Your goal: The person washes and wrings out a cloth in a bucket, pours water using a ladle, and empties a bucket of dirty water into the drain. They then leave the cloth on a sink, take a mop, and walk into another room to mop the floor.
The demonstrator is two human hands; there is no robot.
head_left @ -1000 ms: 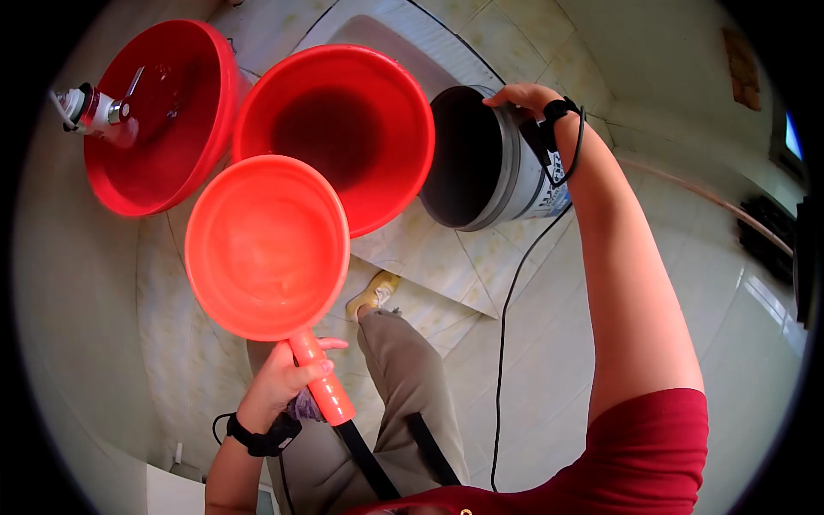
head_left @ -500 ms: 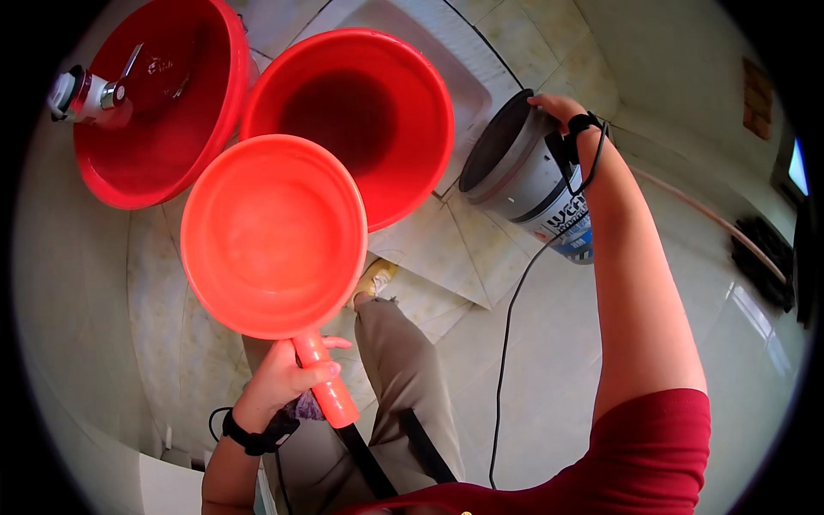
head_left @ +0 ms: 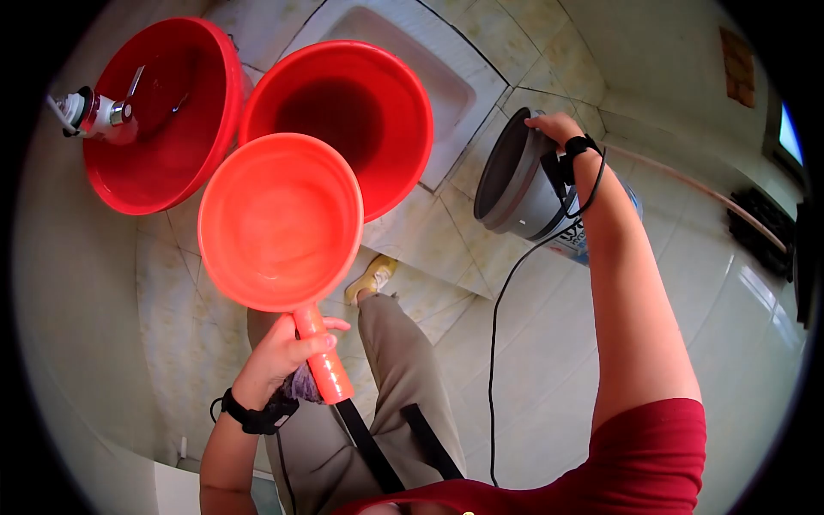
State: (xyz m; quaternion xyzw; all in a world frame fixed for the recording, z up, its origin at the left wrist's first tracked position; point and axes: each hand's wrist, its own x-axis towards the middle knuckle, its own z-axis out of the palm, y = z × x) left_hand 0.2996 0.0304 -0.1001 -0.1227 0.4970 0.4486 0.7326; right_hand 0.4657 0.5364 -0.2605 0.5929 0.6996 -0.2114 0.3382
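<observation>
Left hand, lower left of frame, was wrapped around orange dipper's handle; right hand, upper right, fingers partly curled, gripped gray bucket's rim.

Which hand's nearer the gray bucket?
Right. The right hand is at the gray bucket, fingers on its rim; the left hand is well away, lower left in the view, holding the orange dipper by its handle.
</observation>
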